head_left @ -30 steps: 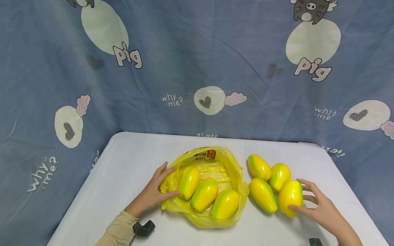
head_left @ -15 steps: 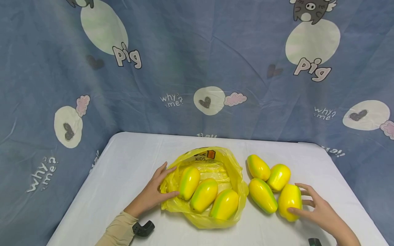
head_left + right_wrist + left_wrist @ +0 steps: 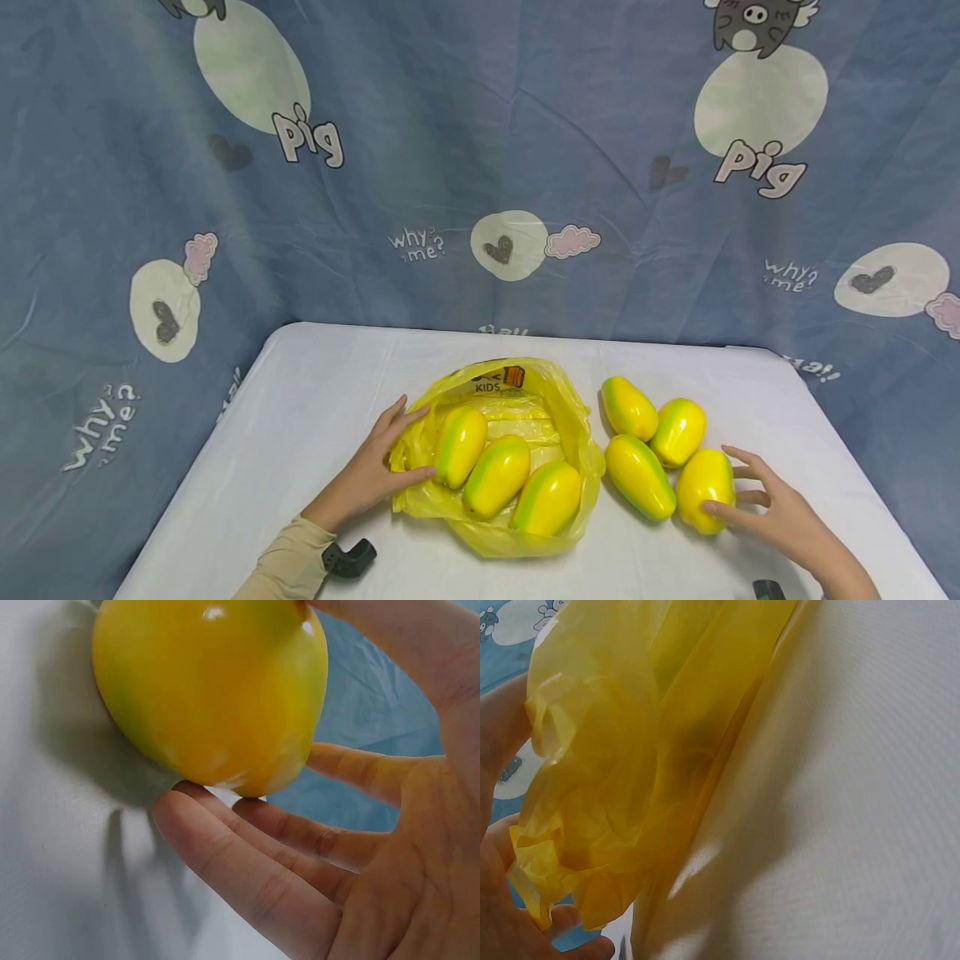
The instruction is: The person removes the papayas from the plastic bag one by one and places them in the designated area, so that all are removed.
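Note:
A yellow plastic bag lies spread with its mouth upward in the head view, three yellow-green mangoes inside, one being the middle mango. My left hand holds the bag's left side, thumb at the front and fingers at the rim; in the left wrist view the crumpled plastic sits between thumb and fingers. On the right, my right hand grips a mango between thumb and fingers. The right wrist view shows this mango close up, fingertips at its lower end.
Three more mangoes stand close by the held one: a back mango, a right mango and a front mango. All rest on a white-covered table. A blue printed cloth hangs behind.
My right hand and its mango have shifted slightly toward the table's front edge. The neighbouring mangoes have moved a little left. The left hand and the bag have stayed put.

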Demonstrator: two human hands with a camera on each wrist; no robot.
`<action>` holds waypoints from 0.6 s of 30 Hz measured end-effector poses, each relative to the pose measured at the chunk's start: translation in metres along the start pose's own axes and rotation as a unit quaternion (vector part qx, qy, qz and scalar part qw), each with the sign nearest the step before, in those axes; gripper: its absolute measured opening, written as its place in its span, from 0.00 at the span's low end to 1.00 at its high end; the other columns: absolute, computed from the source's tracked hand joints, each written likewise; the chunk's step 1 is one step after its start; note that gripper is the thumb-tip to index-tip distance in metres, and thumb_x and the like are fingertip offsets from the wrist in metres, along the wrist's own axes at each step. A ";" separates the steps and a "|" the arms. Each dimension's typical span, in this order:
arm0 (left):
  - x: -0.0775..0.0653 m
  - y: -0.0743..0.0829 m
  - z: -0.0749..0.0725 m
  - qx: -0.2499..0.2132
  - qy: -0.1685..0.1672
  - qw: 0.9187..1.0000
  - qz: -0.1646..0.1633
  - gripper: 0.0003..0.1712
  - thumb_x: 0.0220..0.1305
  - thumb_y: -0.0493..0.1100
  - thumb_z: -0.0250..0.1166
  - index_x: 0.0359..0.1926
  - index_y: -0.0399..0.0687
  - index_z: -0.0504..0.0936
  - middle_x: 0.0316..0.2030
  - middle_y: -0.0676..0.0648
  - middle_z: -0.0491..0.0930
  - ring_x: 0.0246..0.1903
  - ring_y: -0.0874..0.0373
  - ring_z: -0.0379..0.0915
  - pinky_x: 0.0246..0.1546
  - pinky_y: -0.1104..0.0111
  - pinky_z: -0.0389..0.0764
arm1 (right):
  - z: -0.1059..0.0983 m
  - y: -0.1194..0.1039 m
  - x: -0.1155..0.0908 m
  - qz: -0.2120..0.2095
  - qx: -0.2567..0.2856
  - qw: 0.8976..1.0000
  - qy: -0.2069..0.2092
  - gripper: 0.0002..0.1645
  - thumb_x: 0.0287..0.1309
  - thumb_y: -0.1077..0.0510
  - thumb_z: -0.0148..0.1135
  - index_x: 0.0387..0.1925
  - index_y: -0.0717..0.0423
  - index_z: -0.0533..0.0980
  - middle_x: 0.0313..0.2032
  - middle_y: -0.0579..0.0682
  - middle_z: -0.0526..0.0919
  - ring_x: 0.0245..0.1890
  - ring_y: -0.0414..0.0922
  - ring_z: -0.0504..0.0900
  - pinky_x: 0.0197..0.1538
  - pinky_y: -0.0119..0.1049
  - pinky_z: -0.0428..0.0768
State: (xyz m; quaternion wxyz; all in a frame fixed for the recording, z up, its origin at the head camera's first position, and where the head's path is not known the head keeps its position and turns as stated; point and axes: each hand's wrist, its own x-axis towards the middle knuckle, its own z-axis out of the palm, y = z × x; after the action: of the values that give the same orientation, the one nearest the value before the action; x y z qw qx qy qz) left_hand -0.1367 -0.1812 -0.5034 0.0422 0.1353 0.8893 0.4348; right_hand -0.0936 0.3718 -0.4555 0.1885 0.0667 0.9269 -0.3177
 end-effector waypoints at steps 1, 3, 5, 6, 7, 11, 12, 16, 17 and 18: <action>0.000 0.000 0.000 0.000 0.000 1.000 0.000 0.51 0.57 0.62 0.76 0.78 0.62 0.65 0.83 0.38 0.42 0.80 0.29 0.44 0.69 0.25 0.56 | 0.000 0.000 0.000 0.000 0.002 1.000 -0.002 0.61 0.61 0.34 0.69 0.81 0.52 0.48 0.71 0.78 0.63 0.60 0.69 0.80 0.49 0.57 0.86; 0.000 0.000 0.000 0.000 -0.001 1.000 -0.001 0.51 0.57 0.62 0.76 0.78 0.63 0.65 0.83 0.38 0.42 0.80 0.29 0.43 0.70 0.25 0.56 | 0.000 0.000 -0.001 -0.001 0.006 1.000 -0.007 0.59 0.62 0.34 0.69 0.81 0.51 0.49 0.70 0.77 0.64 0.60 0.67 0.81 0.49 0.57 0.86; 0.001 0.000 0.000 0.000 -0.001 1.000 -0.002 0.51 0.57 0.62 0.76 0.78 0.63 0.64 0.83 0.38 0.42 0.80 0.29 0.43 0.70 0.25 0.55 | 0.000 0.000 -0.001 0.001 0.010 1.000 -0.008 0.58 0.62 0.34 0.68 0.81 0.51 0.50 0.71 0.76 0.64 0.59 0.65 0.81 0.49 0.56 0.86; 0.001 0.000 0.000 -0.001 -0.001 1.000 -0.003 0.51 0.57 0.62 0.76 0.78 0.63 0.64 0.83 0.38 0.42 0.80 0.29 0.43 0.70 0.25 0.55 | 0.000 0.000 -0.001 0.001 0.011 1.000 -0.008 0.58 0.62 0.34 0.68 0.81 0.51 0.50 0.70 0.76 0.65 0.59 0.65 0.82 0.49 0.56 0.86; 0.001 0.000 0.000 0.000 -0.001 1.000 -0.003 0.51 0.57 0.62 0.76 0.78 0.63 0.64 0.83 0.38 0.42 0.80 0.29 0.43 0.70 0.25 0.55 | 0.000 0.000 -0.001 0.002 0.012 1.000 -0.008 0.58 0.62 0.33 0.68 0.81 0.51 0.50 0.70 0.76 0.65 0.59 0.64 0.82 0.49 0.56 0.86; 0.001 -0.001 0.000 0.000 -0.001 1.000 -0.004 0.51 0.57 0.62 0.76 0.78 0.63 0.65 0.83 0.38 0.42 0.80 0.29 0.43 0.70 0.25 0.55 | 0.000 0.000 -0.001 0.009 0.013 1.000 -0.005 0.58 0.63 0.33 0.67 0.81 0.52 0.50 0.71 0.75 0.65 0.60 0.65 0.81 0.49 0.55 0.86; 0.001 -0.001 0.000 0.000 -0.001 1.000 -0.004 0.51 0.57 0.62 0.76 0.78 0.63 0.65 0.83 0.38 0.42 0.80 0.30 0.43 0.70 0.26 0.55 | 0.000 0.000 0.000 0.010 0.012 1.000 -0.005 0.58 0.63 0.32 0.66 0.81 0.52 0.49 0.71 0.75 0.64 0.60 0.66 0.80 0.49 0.55 0.86; 0.001 0.000 0.000 0.001 -0.001 1.000 -0.004 0.51 0.57 0.62 0.76 0.78 0.63 0.65 0.83 0.38 0.42 0.80 0.30 0.43 0.70 0.25 0.55 | 0.000 0.001 0.000 0.017 0.012 1.000 -0.008 0.59 0.63 0.32 0.66 0.81 0.53 0.50 0.72 0.75 0.63 0.62 0.68 0.78 0.49 0.55 0.86; 0.000 0.000 0.000 0.000 -0.001 1.000 -0.004 0.51 0.57 0.62 0.76 0.78 0.62 0.65 0.83 0.38 0.42 0.80 0.30 0.43 0.70 0.25 0.55 | -0.001 0.001 0.001 0.017 0.012 1.000 -0.008 0.58 0.63 0.32 0.66 0.81 0.53 0.50 0.72 0.75 0.63 0.62 0.68 0.78 0.49 0.55 0.87; 0.000 0.000 0.000 0.000 -0.001 1.000 -0.004 0.51 0.57 0.62 0.76 0.78 0.62 0.65 0.83 0.38 0.42 0.80 0.30 0.43 0.70 0.25 0.55 | -0.001 0.002 0.001 0.018 0.013 1.000 -0.009 0.58 0.63 0.32 0.66 0.81 0.53 0.50 0.72 0.75 0.63 0.61 0.68 0.78 0.49 0.54 0.87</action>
State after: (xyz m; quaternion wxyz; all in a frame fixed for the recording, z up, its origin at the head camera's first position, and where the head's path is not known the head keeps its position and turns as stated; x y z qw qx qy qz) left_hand -0.1370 -0.1810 -0.5032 0.0447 0.1323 0.8899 0.4342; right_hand -0.0941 0.3735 -0.4561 0.2014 0.0827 0.9196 -0.3270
